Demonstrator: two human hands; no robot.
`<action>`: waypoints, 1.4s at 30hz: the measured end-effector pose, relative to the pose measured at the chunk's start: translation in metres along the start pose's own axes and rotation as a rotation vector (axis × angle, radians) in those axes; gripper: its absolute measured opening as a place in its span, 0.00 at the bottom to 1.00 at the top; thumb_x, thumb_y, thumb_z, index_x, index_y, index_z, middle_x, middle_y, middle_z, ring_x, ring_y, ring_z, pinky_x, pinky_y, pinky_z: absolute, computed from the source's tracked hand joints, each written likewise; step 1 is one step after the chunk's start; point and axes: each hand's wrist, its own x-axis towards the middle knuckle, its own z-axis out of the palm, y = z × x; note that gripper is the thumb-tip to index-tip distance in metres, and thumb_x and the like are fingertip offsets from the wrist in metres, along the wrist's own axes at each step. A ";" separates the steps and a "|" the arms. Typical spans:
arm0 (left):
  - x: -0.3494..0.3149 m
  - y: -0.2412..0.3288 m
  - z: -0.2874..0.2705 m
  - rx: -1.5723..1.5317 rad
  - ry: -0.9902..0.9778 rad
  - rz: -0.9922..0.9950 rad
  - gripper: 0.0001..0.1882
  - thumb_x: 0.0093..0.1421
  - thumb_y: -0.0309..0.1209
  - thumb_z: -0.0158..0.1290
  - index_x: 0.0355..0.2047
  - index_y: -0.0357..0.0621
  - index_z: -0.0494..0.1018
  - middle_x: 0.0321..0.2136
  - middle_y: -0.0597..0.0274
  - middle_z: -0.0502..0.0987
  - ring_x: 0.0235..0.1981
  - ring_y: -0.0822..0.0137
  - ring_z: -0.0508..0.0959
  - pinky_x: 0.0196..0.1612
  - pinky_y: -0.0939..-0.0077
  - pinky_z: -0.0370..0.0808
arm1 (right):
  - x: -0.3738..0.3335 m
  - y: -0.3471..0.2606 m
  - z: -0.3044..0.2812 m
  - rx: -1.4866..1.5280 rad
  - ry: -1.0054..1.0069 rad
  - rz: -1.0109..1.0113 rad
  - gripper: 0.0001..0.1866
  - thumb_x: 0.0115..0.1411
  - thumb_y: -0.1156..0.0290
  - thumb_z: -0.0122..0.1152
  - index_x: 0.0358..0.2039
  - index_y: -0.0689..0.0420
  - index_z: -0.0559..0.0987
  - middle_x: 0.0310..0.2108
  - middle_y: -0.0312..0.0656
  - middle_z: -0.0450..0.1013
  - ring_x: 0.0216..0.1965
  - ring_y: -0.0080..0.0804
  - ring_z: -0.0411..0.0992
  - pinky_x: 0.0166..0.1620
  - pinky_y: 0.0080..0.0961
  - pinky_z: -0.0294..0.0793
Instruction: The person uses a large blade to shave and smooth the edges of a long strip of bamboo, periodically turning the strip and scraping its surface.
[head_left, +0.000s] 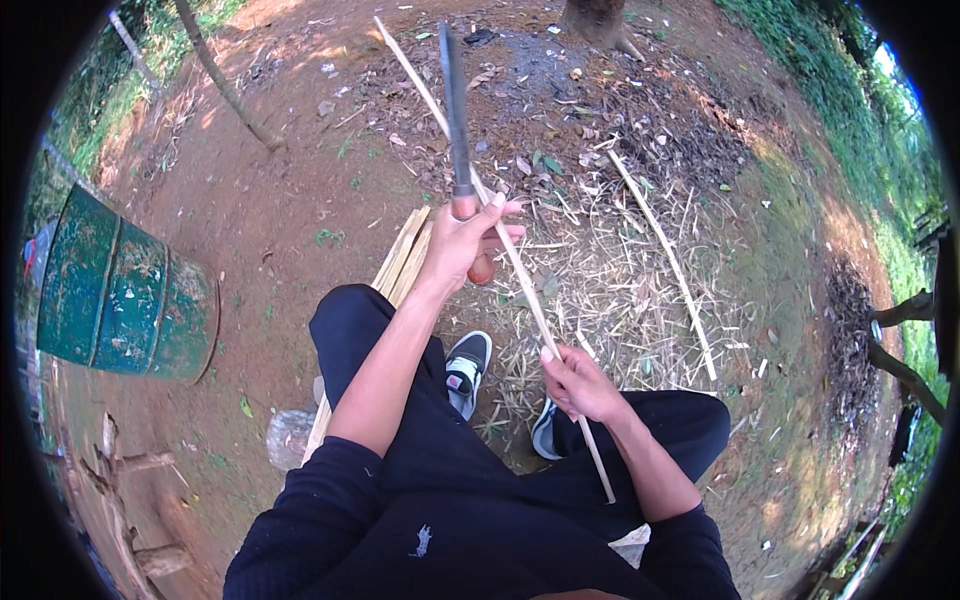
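My left hand [452, 248] is closed around the reddish-brown wooden handle of a machete [457, 120], its long dark blade pointing away from me. A long, thin, pale stick [527, 285] runs slantwise from the far left toward my right thigh. Its upper part crosses against the left hand's thumb and fingers, right beside the machete handle. Lower down, my right hand [580, 385] grips the same stick between thumb and fingers, above my right knee. The stick's near end sticks out below that hand, over my dark trousers.
Pale shavings [640, 310] litter the ground ahead, with another long stick [665, 245] lying on them. Split pale strips [404, 250] lie beside my left knee. A green rusty drum [130, 290] stands at the left, a tree trunk [597, 18] at the far side, branches [905, 380] at the right.
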 end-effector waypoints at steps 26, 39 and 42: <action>-0.028 0.056 -0.058 -0.032 0.123 0.129 0.13 0.68 0.38 0.55 0.38 0.38 0.73 0.37 0.51 0.82 0.32 0.64 0.85 0.33 0.72 0.84 | 0.039 -0.078 0.048 -0.213 0.154 -0.091 0.23 0.72 0.49 0.47 0.46 0.57 0.75 0.20 0.26 0.65 0.17 0.13 0.59 0.21 0.15 0.59; -0.017 0.033 -0.043 0.051 0.177 0.100 0.15 0.68 0.41 0.54 0.35 0.41 0.72 0.34 0.57 0.82 0.29 0.67 0.85 0.21 0.81 0.74 | -0.020 -0.081 0.045 -0.550 0.192 -0.024 0.20 0.72 0.62 0.50 0.57 0.62 0.71 0.21 0.32 0.66 0.23 0.23 0.62 0.31 0.25 0.68; -0.013 0.036 -0.044 0.197 0.174 0.030 0.18 0.67 0.45 0.54 0.34 0.41 0.71 0.29 0.61 0.79 0.23 0.71 0.81 0.18 0.81 0.72 | 0.003 -0.057 0.021 -0.696 0.232 -0.100 0.20 0.73 0.61 0.48 0.56 0.62 0.71 0.21 0.35 0.65 0.23 0.23 0.61 0.30 0.25 0.67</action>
